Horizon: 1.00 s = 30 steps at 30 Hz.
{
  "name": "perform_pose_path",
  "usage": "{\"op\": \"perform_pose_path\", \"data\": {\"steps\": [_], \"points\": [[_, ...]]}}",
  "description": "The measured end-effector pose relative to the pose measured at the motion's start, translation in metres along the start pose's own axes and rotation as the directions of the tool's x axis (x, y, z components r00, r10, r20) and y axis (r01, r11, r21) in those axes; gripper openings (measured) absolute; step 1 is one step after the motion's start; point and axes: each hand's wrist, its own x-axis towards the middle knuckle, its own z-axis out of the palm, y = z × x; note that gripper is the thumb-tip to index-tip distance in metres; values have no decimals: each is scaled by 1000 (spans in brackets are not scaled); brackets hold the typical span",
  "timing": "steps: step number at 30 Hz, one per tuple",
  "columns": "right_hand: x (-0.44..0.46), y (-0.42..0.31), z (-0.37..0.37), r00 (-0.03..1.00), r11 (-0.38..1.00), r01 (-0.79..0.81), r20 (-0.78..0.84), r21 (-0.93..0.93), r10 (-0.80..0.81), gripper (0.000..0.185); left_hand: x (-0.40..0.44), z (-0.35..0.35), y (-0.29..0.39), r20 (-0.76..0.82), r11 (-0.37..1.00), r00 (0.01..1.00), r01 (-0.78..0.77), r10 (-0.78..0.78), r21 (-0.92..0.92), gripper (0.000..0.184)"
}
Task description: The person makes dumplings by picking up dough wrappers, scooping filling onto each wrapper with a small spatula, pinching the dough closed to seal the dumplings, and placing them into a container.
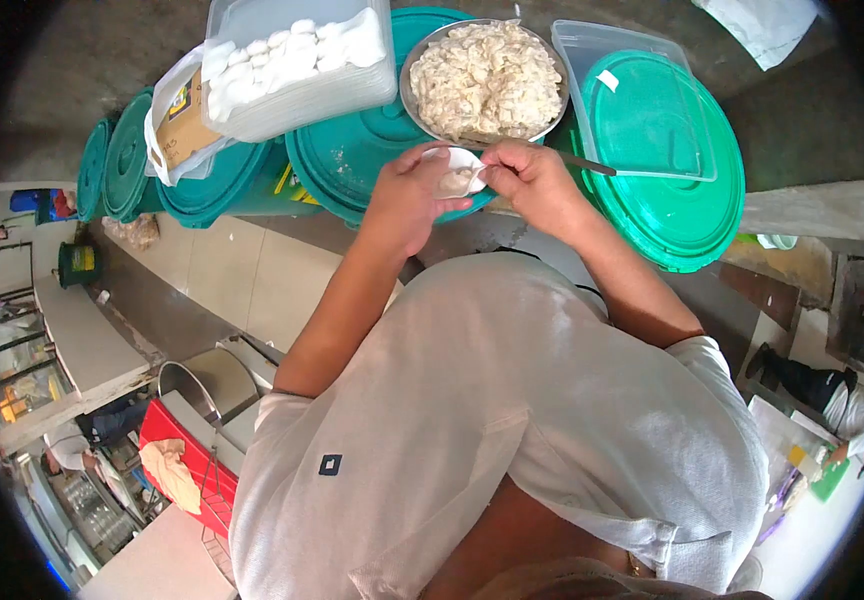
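My left hand [412, 200] cups a thin white round wrapper [458, 166]; my right hand [534, 186] pinches its edge, gripping a slim dark-handled tool [592, 164]. Round metal bowl [405, 92] of lumpy cream-coloured mixture [487, 78] at 12 o'clock.

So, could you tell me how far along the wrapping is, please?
Partway, it seems. Apparently done: the white pieces in the clear container. In hand: the left hand cradles a white wrapper with a little filling, while the right hand pinches its edge and holds a utensil. Left: closing this one, and probably using the mixture heaped in the round bowl.
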Motion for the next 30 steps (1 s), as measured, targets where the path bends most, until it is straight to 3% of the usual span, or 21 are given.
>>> {"op": "perform_pose_path", "data": {"steps": [2, 4, 6, 7, 9, 11, 14, 18, 21, 23, 25, 27, 30], "points": [[0, -2, -1, 999, 998, 28, 36, -49, -26, 9, 0, 3, 0, -71, 989, 998, 10, 1, 147, 28], [0, -9, -2, 996, 994, 57, 72, -97, -50, 8, 3, -1, -3, -27, 983, 1000, 5, 0, 185, 28], [1, -20, -4, 992, 991, -114, 56, -65, 117, 9, 5, -2, -5, 17, 975, 1000, -1, -2, 224, 28], [1, -17, -4, 992, 991, -114, 55, -64, 118, 9, 6, -2, -5, 27, 971, 1000, -8, 2, 240, 27], [2, -6, -1, 999, 1000, 5, 48, -2, -5, 9, 6, -1, -5, 39, 966, 999, -14, 4, 257, 27], [2, -1, -1, 1000, 1000, 10, 30, -9, -9, 9, 5, 1, -2, 23, 960, 999, 28, -36, 278, 29], [1, 6, 0, 1000, 1000, -23, 3, -18, 23, 8, 2, 3, 1, -19, 991, 1000, 18, -15, 131, 31], [0, -1, -2, 995, 994, -100, -2, -32, 100, 6, 3, -2, 8, 37, 989, 995, 88, -93, 120, 34], [1, 2, -3, 989, 988, -140, 26, -64, 142, 7, 0, -4, 5, 147, 967, 988, 2, -40, 255, 36], [2, -1, -1, 988, 987, -156, 1, -49, 156, 7, -2, -6, 0, 298, 798, 944, -285, 140, 531, 38], [2, -1, 2, 985, 985, -170, -22, -36, 169, 8, -3, -6, -1, 291, 782, 945, -292, 149, 550, 37], [3, 5, 5, 996, 994, -85, -24, 65, 86, 14, -3, -7, -1, 284, 766, 946, -299, 159, 569, 37], [2, 7, 7, 999, 997, -43, -22, 64, 44, 14, -1, -8, 0, 231, 820, 970, -190, 73, 540, 33]]}}
